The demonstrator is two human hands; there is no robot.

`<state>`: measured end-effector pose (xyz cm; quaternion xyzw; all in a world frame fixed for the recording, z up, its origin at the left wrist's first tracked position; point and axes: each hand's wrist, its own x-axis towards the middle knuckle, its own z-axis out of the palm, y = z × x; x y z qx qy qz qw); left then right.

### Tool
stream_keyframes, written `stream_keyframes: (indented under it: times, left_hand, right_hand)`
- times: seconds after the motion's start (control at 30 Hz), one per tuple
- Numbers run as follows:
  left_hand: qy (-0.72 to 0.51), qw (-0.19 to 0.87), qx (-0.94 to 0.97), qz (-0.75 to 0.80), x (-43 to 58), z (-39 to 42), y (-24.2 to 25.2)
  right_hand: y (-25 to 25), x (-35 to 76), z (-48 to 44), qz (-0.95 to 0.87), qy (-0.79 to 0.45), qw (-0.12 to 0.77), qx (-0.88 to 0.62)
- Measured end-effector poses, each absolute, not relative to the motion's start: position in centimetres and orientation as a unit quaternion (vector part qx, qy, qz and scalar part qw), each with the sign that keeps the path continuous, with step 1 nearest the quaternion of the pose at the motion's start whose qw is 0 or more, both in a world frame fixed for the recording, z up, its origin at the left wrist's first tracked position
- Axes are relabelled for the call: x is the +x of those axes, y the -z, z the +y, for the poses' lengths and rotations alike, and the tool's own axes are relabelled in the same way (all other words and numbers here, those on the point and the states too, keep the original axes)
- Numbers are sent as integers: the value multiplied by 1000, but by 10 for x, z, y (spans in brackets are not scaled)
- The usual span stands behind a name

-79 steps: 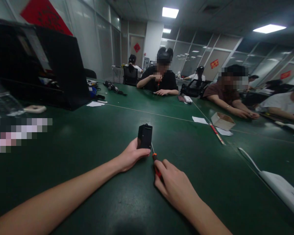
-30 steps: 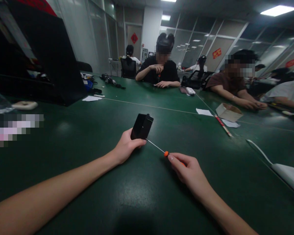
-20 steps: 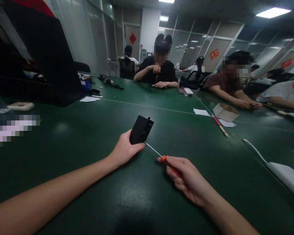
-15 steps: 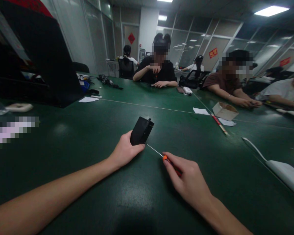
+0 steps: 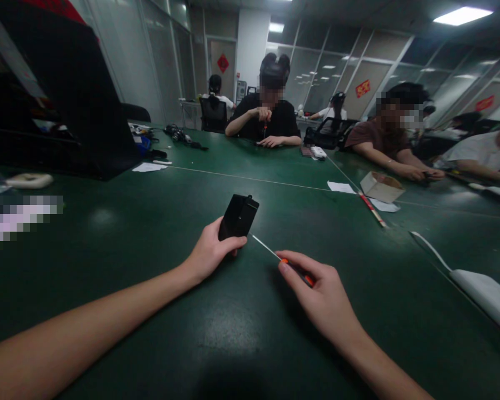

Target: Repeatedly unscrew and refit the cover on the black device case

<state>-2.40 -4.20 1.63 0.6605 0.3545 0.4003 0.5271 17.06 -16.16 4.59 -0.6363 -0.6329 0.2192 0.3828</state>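
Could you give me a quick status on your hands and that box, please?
Left hand gripping black box, tilted. Right hand holding orange-handled screwdriver, tip near the box. Cardboard carton far off right.

Left hand [image 5: 210, 254]: bare forearm stretched forward from lower left, fingers curled shut. Right hand [image 5: 321, 291]: bare forearm from lower right, fingertips pinched together

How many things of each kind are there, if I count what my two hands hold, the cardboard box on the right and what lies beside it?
Black box, in the left hand: 1
Orange-handled screwdriver, in the right hand: 1
Cardboard box: 1
Red stick-like tool: 1
White paper sheets: 2
Total: 6
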Motion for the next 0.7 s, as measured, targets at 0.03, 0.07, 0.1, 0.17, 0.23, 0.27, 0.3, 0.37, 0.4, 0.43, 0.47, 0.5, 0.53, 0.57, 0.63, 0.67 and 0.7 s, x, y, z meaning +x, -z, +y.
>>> stream_keyframes:
  times: [0.03,0.07,0.1,0.17,0.23,0.27,0.3,0.37,0.4,0.43,0.47,0.5,0.53,0.57,0.63,0.67,0.7]
  left_hand:
    - [-404,525,659,357,-24,-43,-17]
    - [-409,521,657,360,-24,-43,-18]
    - [-413,517,657,361,-24,-44,-18]
    - [-420,514,657,357,-23,-44,-18]
    - [-423,515,658,352,-23,-45,-17]
    - [-422,515,658,351,-23,-45,-17]
    - [-419,515,660,350,-23,-45,-16]
    - [-408,513,670,349,-22,-46,-15]
    - [-401,511,676,349,-22,-47,-15]
    - [-395,509,681,348,-23,-48,-15]
    - [-389,506,686,348,-22,-49,-15]
    - [-384,504,691,349,-22,-49,-15]
    - [-380,501,694,351,-22,-50,-16]
    - [-376,500,695,354,-22,-51,-17]
    - [-372,495,699,357,-21,-51,-18]
    - [-375,487,704,357,-21,-51,-19]
    - [-380,476,709,356,-21,-51,-19]
  right_hand:
    - [-46,170,-162,-618,-223,403,-637]
    - [-46,169,-162,-608,-224,418,-637]
    - [-46,169,-163,-602,-225,426,-637]
    - [-46,167,-165,-600,-228,424,-638]
    - [-47,166,-166,-602,-230,420,-639]
    - [-47,166,-166,-604,-231,420,-638]
    - [-48,165,-166,-605,-231,419,-636]
    - [-47,165,-166,-605,-234,418,-635]
    - [-46,165,-165,-604,-237,417,-636]
    - [-45,165,-165,-603,-240,414,-637]
    - [-44,166,-165,-603,-243,413,-638]
    - [-43,166,-165,-604,-245,412,-637]
    - [-42,166,-165,-606,-247,412,-635]
    - [-41,166,-165,-608,-249,411,-632]
    - [-40,167,-165,-610,-251,410,-630]
    - [-40,166,-165,-610,-251,409,-631]
    - [-40,166,-166,-608,-252,408,-632]
